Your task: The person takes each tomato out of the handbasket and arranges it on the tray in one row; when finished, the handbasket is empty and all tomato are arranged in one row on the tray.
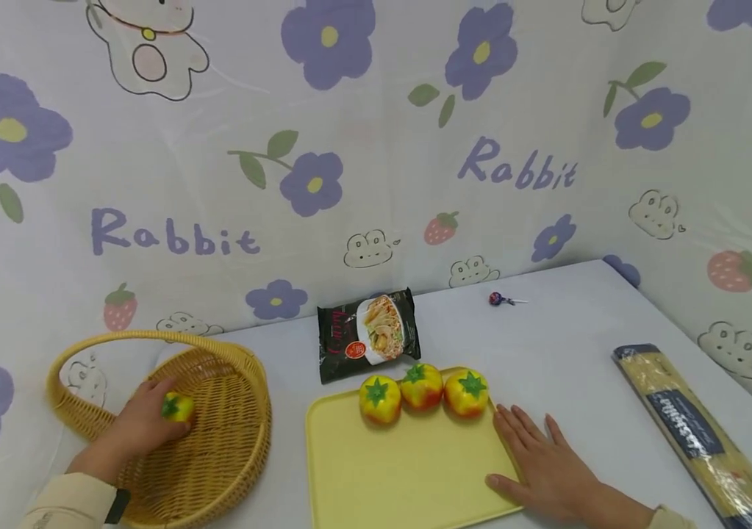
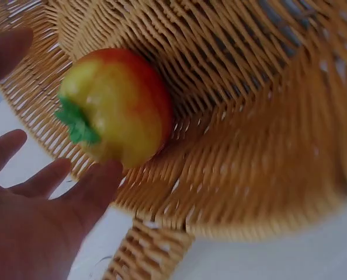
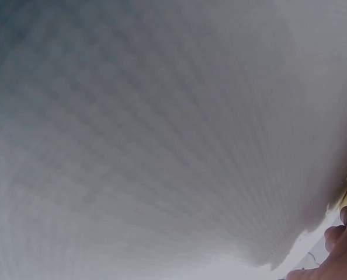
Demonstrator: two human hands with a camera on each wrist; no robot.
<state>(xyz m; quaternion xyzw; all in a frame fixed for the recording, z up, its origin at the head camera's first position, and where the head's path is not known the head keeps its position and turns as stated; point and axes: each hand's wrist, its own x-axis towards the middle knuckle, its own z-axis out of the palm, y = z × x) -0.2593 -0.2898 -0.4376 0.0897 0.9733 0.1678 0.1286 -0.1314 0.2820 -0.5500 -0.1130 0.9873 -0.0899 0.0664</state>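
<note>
My left hand (image 1: 142, 420) reaches into a wicker basket (image 1: 262, 433) on the left. Beside its fingers, inside the basket, lies a yellow-red persimmon (image 2: 118, 108) with a green leafy top. The left wrist view shows the fingers spread, one fingertip at the fruit's lower side; whether it touches I cannot tell. My right hand (image 1: 544, 464) lies flat with fingers extended along the right edge of a yellow tray (image 1: 402, 477). Three similar persimmons, the left (image 1: 380, 400), middle (image 1: 422, 387) and right (image 1: 466, 393), sit in a row at the tray's far edge.
A black noodle packet (image 1: 369, 334) lies behind the tray. Farther back is a lollipop (image 1: 498, 299). A long pasta pack (image 1: 700, 433) lies at the right. The basket's tall handle (image 1: 151, 336) arches over its far left side, and a printed cloth wall stands behind.
</note>
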